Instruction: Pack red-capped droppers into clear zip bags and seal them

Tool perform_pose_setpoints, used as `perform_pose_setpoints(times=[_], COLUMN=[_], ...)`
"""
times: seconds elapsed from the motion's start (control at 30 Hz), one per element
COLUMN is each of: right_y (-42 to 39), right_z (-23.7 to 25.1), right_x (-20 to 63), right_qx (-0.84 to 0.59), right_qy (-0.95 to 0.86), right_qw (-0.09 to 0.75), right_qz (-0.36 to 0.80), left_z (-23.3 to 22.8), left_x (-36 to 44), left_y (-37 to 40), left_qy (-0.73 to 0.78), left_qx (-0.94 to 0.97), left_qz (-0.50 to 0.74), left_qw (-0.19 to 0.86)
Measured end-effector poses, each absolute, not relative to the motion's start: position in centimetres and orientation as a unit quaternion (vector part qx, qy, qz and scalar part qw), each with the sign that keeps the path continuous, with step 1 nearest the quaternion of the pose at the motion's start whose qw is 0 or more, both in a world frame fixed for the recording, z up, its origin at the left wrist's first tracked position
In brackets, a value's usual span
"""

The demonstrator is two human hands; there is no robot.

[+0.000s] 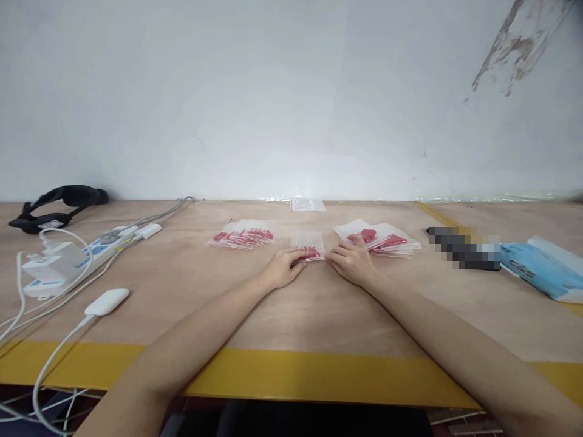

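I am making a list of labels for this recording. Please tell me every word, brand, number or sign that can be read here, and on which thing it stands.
"C&S", dark blue letters on the blue packet at the table's right edge; the reading is uncertain.
Blue markings on the white power strip: too small to read.
Dark object beside the blue packet: pixelated, unreadable.
Clear bag with red parts at the hands: no print visible.

bags (308,244): clear, red contents | table (319,303): tan, yellow edge | packet (542,267): blue | headset (59,203): black
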State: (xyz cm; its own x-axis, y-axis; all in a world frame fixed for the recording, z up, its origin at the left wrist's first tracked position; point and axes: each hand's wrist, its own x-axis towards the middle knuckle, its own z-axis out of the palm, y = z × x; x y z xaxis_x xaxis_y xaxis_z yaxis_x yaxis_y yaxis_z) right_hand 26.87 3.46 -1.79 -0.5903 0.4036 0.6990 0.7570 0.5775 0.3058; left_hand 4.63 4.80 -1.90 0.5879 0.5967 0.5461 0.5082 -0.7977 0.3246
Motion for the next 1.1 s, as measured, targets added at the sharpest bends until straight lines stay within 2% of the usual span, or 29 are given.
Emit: perform_pose_setpoints(times=[0.3, 0.57, 0.7, 1.1], right_y=[3.5, 3.6, 3.6, 3.2], right_z=[-1.8, -2.0, -2.1, -1.9], right_x=[26.9, 26.3, 26.1, 26.4], right_qx=[-0.343, -0.377, -0.383, -0.39], right_qy=[-0.85, -0.846, -0.847, -0.841], right_qw=[0.265, 0.278, 0.278, 0.281], right_qz=[-0.3, -0.253, -0.243, -0.25], left_z=[-2.0, -2.0, -2.1, -1.7], left_x=[4.6, 7.0, 8.1, 7.2], left_y=[4.9, 6.2, 6.9, 7.0], left_qy=[0.307, 0.228, 0.204, 0.186], left_qx=[0.892, 0.919, 0.918, 0.91], left_qz=[0.329, 0.276, 0.252, 0.28], left_qw=[0.035, -0.166, -0.229, -0.243])
